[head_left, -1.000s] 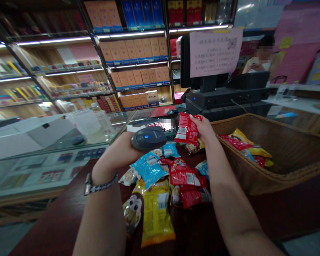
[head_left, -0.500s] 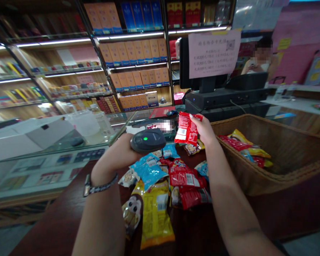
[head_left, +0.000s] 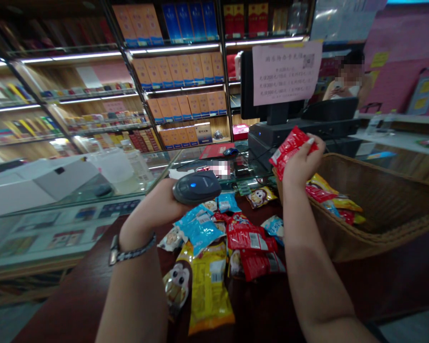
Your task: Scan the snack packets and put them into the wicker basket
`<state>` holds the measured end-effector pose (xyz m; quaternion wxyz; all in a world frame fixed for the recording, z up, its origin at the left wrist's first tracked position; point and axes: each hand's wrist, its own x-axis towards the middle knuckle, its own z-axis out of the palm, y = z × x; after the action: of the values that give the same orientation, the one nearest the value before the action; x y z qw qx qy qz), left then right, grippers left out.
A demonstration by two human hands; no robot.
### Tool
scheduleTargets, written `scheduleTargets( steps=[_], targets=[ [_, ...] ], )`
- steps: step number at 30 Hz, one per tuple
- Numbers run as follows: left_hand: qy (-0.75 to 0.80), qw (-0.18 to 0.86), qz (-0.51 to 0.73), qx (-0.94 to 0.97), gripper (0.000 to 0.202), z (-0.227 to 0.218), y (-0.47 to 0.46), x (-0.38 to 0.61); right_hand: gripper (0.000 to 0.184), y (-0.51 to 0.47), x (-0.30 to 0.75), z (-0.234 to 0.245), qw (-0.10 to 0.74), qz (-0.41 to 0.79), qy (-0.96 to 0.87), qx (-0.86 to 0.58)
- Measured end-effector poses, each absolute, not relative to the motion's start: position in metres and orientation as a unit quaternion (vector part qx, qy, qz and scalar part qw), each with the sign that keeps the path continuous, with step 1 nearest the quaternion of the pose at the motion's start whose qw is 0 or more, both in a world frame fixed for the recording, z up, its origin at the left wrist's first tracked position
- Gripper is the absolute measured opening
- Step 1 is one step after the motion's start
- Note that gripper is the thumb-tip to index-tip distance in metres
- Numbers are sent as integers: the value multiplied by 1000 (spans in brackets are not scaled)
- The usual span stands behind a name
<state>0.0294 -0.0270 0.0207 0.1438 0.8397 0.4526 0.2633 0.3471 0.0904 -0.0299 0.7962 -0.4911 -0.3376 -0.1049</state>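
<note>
My left hand (head_left: pixel 166 202) is wrapped round a black barcode scanner (head_left: pixel 197 187) with a small blue light on top. In my right hand (head_left: pixel 303 162) is a red snack packet (head_left: pixel 289 148), lifted near the left rim of a wicker basket (head_left: pixel 375 164). Below my hands, several packets lie in a pile on the dark wooden counter: a yellow packet (head_left: pixel 211 290) in front, a blue packet (head_left: pixel 202 228) and a red packet (head_left: pixel 250 236) behind it. Inside the basket rest a few more packets (head_left: pixel 338 202), yellow and red.
A monitor with a pink paper sign (head_left: pixel 286 71) stands behind the basket on a black till base (head_left: pixel 268 138). A white box (head_left: pixel 39 186) sits on the glass display case at left. A person (head_left: pixel 348 81) is beyond the monitor, and boxed goods fill the shelves.
My right hand has moved right with the red packet, from above the pile to the basket's left rim, and the packet has tilted. The scanner's light has turned from green to blue.
</note>
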Motion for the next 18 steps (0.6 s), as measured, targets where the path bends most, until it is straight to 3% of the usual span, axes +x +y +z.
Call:
scheduleTargets(
  steps=[7,10,12,15,18],
  targets=[
    [436,125,271,849,24,19,-26,28,47,60,369,-22,800,-262,-221,-493],
    [442,124,268,847,26,20,-26,29,41,65,368,-23,787,-229,-313,-480],
    [455,119,268,841,26,20,-27,30,35,76,362,-28,748,-136,-431,-487],
    [466,120,261,837,25,21,-27,31,30,94,345,-41,577,65,-617,-531],
    [461,121,256,841,29,22,-27,31,42,104,321,-57,340,128,-715,-598]
  ],
)
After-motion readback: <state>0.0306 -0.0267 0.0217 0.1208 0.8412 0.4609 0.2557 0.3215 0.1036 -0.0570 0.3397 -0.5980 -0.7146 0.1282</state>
